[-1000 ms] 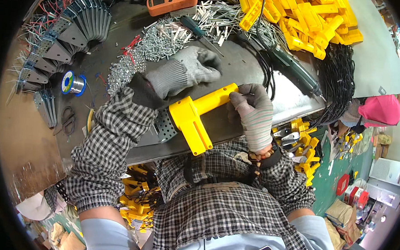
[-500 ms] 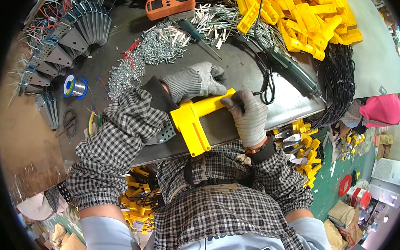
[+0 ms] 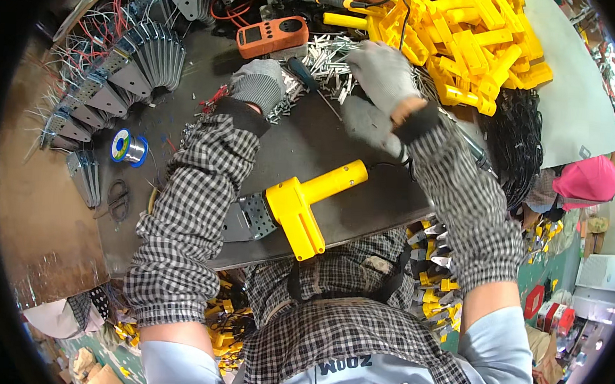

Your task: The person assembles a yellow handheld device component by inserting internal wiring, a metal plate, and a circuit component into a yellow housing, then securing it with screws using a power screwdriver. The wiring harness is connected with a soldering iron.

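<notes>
My left hand (image 3: 259, 84), in a grey knit glove, reaches into the pile of small metal screws (image 3: 284, 97); its fingertips are hidden. My right hand (image 3: 383, 74), also gloved and somewhat blurred, is over the white and metal pins (image 3: 328, 57), thumb apart from the fingers. On the table near me lies a yellow plastic handle housing (image 3: 298, 219), untouched. A perforated metal bracket (image 3: 254, 217) sticks out of its left side, and a dark cord leaves the grip's far end. A screwdriver (image 3: 303, 73) lies between my hands.
Yellow housings (image 3: 468, 47) are heaped at the back right, beside black cables (image 3: 515, 147). An orange meter (image 3: 272, 36) stands behind the screws. Brackets with wires (image 3: 129, 75), a solder spool (image 3: 129, 148) and scissors (image 3: 118, 199) lie left. A power screwdriver (image 3: 478, 152) is partly behind my right arm.
Both hands have let go of the yellow housing, which now lies on the table. They have moved away from me, the left to the screws, the right to the pins.
</notes>
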Action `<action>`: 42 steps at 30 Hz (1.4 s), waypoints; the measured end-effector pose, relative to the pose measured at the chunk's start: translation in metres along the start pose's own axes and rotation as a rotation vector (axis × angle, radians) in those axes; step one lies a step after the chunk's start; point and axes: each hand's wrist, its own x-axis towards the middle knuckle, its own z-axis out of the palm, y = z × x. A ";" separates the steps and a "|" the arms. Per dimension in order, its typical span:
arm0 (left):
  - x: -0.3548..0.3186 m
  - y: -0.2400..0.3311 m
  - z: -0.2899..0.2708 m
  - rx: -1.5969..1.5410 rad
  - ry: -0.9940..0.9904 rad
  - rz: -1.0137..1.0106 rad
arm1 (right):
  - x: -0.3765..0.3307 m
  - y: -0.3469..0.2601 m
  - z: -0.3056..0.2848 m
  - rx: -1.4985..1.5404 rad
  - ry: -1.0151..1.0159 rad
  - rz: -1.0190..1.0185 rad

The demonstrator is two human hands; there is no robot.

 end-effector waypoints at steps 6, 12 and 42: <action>0.025 -0.020 0.015 -0.132 -0.115 -0.052 | 0.064 -0.023 0.031 -0.212 -0.335 -0.374; -0.012 -0.063 0.039 -1.392 -0.247 0.071 | 0.054 -0.017 0.020 -0.170 -0.303 -0.414; -0.153 -0.016 0.001 0.335 -0.093 0.800 | -0.190 0.010 -0.043 0.158 0.391 0.373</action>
